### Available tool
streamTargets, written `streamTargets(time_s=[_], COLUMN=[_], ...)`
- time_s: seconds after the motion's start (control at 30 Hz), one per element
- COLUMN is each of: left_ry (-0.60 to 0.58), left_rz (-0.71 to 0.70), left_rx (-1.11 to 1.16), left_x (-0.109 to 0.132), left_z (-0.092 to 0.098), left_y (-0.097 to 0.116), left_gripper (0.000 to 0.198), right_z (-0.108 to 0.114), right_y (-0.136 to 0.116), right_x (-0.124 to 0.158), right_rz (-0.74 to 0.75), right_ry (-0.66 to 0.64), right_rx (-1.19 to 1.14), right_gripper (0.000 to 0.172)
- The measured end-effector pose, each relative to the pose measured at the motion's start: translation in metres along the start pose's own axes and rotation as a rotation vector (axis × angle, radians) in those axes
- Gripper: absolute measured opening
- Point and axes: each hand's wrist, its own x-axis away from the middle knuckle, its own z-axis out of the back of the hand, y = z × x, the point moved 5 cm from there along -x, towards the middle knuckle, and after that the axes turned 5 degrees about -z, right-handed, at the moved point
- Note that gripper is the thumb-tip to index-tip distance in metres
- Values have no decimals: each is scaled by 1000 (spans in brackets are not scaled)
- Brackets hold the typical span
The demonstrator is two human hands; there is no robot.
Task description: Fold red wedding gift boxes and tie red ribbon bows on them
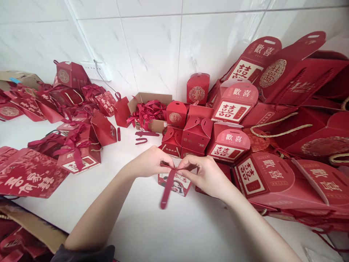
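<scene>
A small gift box (pixel 163 179), red and white with a dark printed picture, stands on the white table in front of me. Both hands meet over its top. My left hand (pixel 152 162) pinches a dark red strap (pixel 168 189), and my right hand (pixel 200 173) pinches at the same spot from the other side. One end of the strap hangs down across the box's front, with a small slot near its tip. The fingers hide the box's top and the spot where the strap is held.
An open cardboard box (pixel 152 97) of red ribbons stands by the tiled wall. Several loose dark red straps (pixel 145 134) lie before it. Red gift boxes (pixel 230 143) are stacked at the right. Ribboned boxes (pixel 81 154) crowd the left, near a power strip (pixel 96 71).
</scene>
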Motion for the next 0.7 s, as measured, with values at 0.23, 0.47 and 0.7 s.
streamTargets(time_s=[0.23, 0.47, 0.7], left_ry=[-103, -102, -207], left_rz=[-66, -73, -126], left_rx=[50, 23, 65], left_x=[-1, -2, -3], left_z=[0, -1, -2], left_y=[-6, -8, -5], left_gripper=[19, 20, 20], right_z=[8, -17, 12], right_y=[-35, -38, -7], right_x=[17, 18, 7], right_rz=[327, 415, 127], right_ry=[-151, -39, 245], right_rx=[243, 384, 404], right_gripper=[14, 42, 39])
